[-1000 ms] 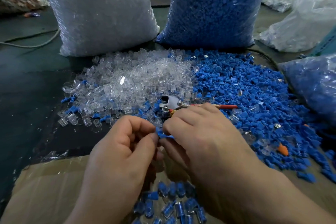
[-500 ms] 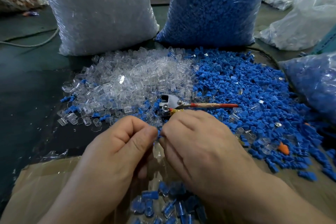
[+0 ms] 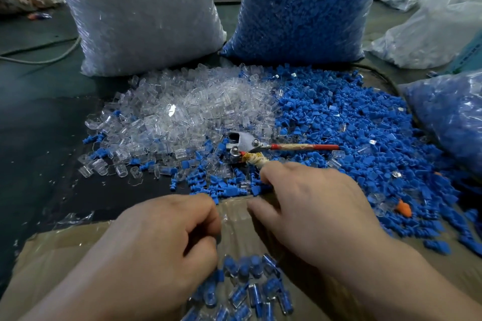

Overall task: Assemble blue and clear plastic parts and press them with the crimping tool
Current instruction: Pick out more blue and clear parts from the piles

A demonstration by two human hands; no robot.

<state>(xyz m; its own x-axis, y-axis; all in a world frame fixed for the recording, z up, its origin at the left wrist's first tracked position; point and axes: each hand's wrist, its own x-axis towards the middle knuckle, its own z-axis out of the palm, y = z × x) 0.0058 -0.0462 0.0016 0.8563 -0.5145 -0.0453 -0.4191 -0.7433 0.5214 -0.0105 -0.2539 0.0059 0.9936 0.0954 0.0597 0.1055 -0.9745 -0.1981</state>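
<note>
Just beyond the right grip (image 3: 313, 211) lies the crimping tool (image 3: 242, 142).

Ahead of the left hand (image 3: 156, 247) lie clear parts (image 3: 182, 112), ahead of the right hand (image 3: 313, 206) blue parts (image 3: 339, 122). The crimping tool (image 3: 245, 142) is silver, one handle red, the other wrapped, seemingly yellowish-white.

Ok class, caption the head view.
Left hand and right hand flank assembled parts; tool lies between clear pile and blue pile.
</note>
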